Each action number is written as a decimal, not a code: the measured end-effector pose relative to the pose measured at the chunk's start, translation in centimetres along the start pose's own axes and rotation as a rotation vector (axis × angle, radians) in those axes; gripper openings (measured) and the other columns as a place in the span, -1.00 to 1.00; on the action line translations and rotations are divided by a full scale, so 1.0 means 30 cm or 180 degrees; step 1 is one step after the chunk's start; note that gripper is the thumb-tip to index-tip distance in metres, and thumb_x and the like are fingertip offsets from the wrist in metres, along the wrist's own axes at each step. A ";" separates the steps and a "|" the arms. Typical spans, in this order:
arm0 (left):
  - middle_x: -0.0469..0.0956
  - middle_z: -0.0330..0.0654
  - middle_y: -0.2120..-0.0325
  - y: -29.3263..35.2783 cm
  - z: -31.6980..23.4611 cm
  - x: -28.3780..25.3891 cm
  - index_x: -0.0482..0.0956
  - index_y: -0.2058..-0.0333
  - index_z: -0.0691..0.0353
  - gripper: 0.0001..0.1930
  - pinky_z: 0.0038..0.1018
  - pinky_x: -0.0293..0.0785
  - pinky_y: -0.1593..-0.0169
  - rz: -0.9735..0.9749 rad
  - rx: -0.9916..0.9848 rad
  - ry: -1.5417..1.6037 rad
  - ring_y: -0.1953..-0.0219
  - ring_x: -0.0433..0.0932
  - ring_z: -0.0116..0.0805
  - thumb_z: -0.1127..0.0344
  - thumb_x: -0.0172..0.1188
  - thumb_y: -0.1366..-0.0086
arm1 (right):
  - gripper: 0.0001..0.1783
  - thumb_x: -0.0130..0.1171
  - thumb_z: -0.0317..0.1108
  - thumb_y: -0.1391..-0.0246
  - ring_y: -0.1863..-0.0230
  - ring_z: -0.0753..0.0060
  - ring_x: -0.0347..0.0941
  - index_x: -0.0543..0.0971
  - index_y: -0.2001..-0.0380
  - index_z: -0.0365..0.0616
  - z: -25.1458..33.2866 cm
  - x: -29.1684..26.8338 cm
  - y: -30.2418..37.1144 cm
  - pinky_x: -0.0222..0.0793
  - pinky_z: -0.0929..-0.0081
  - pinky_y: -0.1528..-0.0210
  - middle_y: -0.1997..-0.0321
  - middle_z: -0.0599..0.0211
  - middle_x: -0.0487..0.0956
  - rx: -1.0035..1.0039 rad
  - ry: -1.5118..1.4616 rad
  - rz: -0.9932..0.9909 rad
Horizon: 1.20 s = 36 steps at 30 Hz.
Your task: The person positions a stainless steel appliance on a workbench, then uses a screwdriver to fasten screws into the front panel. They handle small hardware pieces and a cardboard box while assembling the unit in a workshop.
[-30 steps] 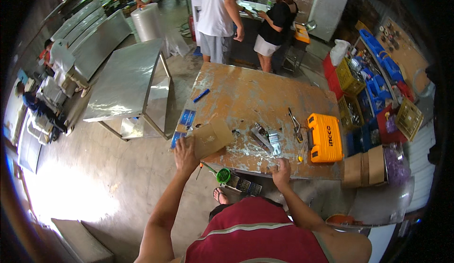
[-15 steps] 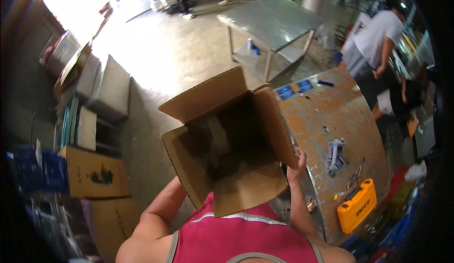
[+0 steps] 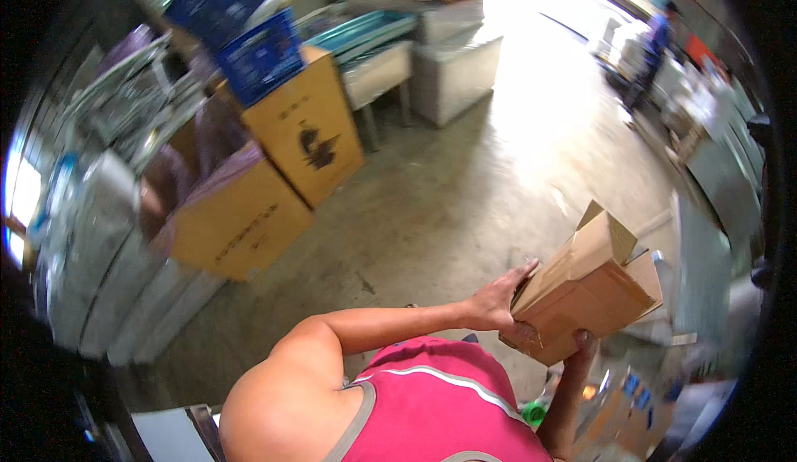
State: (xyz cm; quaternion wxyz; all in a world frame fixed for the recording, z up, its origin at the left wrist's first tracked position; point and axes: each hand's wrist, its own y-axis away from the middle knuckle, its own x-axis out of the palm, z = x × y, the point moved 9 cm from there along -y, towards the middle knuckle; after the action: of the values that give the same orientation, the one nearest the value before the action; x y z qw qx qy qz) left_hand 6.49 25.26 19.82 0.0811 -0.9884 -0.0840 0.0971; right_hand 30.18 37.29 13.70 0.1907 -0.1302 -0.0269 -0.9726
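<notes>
A brown cardboard box [image 3: 581, 296] with its flaps standing loose is held out at my right front, tilted with its flapped end toward the far right. My left hand [image 3: 498, 303] is closed on the box's near left end, fingers on its upper side and thumb on its near face. Against the lower near face presses the thumb of my right hand [image 3: 583, 347]; its other fingers are hidden behind the box. The inside of the box does not show from here.
Large cardboard cartons [image 3: 307, 130] stand at the left, with blue plastic crates [image 3: 261, 55] above them. The worn workbench [image 3: 618, 420] with small items is at the lower right. A person [image 3: 652, 55] stands far right, near metal panels [image 3: 701, 254]. Concrete floor [image 3: 415, 205] lies between.
My view has swung left, bringing the cartons toward the middle and the workbench to the lower right. The box has turned from showing its open inside to showing its outer sides.
</notes>
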 end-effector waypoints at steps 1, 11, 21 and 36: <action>0.48 0.07 -0.11 0.018 0.048 -0.106 0.27 -0.31 0.32 0.05 -0.25 0.38 -0.27 -0.0155 -0.0221 0.0071 -0.18 0.47 -0.13 0.01 0.63 0.09 | -0.31 0.44 -0.06 -0.07 0.03 0.24 0.53 0.50 -0.13 -0.29 -0.031 0.164 -0.064 0.53 0.26 -0.01 0.01 0.21 0.60 -0.0004 -0.0131 0.0108; 0.70 -0.06 0.30 0.157 0.344 -0.918 0.62 0.08 0.29 -0.52 -0.31 0.54 0.09 -0.2666 -0.1074 0.0069 0.24 0.64 -0.37 0.09 0.51 -0.15 | -0.61 0.35 -0.24 -0.23 0.19 0.49 0.50 0.59 0.01 -0.31 -0.283 1.262 -0.518 0.48 0.48 0.10 0.14 0.39 0.63 -0.0443 0.0595 0.0775; 0.71 -0.12 0.22 0.733 0.519 -1.709 0.71 0.17 0.31 -0.57 -0.43 0.58 0.10 -0.5523 -0.1829 -0.0059 0.18 0.65 -0.44 0.00 0.40 -0.27 | -0.48 0.15 -0.23 -0.39 -0.04 0.47 0.43 0.34 -0.31 -0.15 -0.930 2.137 -0.681 0.34 0.47 -0.15 -0.01 0.29 0.54 0.1039 0.1246 0.3709; 0.51 0.16 -0.04 1.437 0.445 -2.913 0.33 -0.21 0.43 -0.09 -0.01 0.38 -0.16 -0.6128 -0.2415 -0.4229 -0.09 0.48 0.17 -0.08 0.50 -0.06 | -0.67 0.20 -0.29 -0.31 0.31 0.53 0.51 0.54 -0.06 -0.21 -1.353 2.116 -1.019 0.46 0.51 0.25 0.31 0.28 0.62 0.0739 0.2539 0.2122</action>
State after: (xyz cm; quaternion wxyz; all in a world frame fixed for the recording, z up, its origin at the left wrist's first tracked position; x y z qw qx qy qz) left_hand -74.26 -30.64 14.87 -0.2314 -0.2429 -0.8268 0.4515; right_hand -47.95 38.34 -8.79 0.4980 0.2702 -0.0170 -0.8238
